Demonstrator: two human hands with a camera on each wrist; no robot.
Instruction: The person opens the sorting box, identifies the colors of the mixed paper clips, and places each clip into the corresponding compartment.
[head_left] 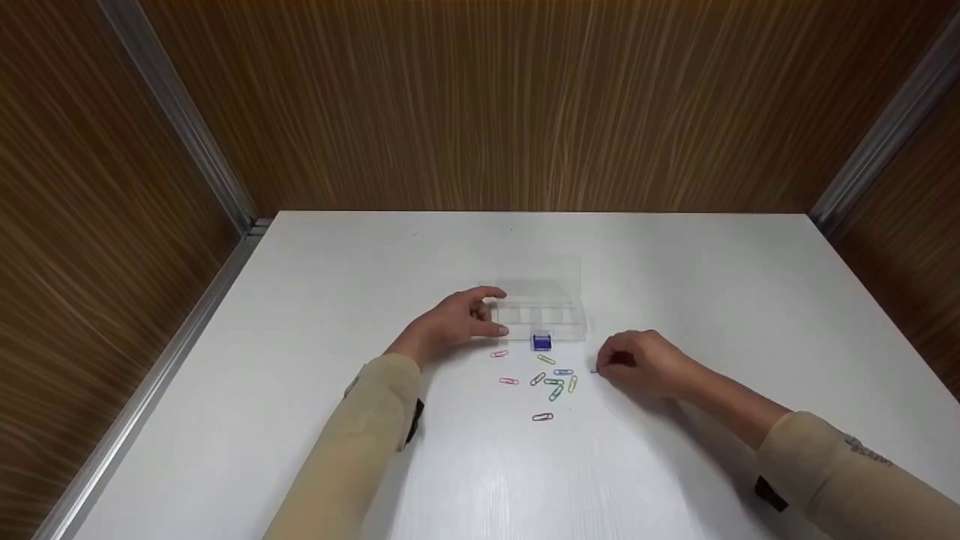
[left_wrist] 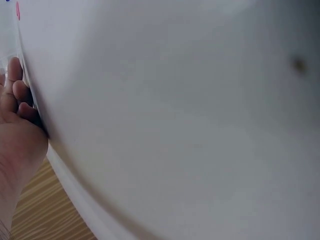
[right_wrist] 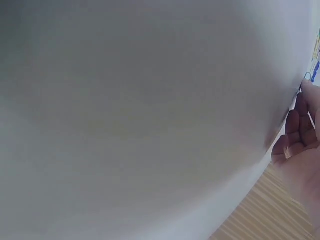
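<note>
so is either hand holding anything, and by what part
The left hand grips the left end of the clear box. The right hand seems to pinch something small at its fingertips, too small to identify.

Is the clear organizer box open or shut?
Open: the clear organizer box has its lid lying flat behind the compartments.
</note>
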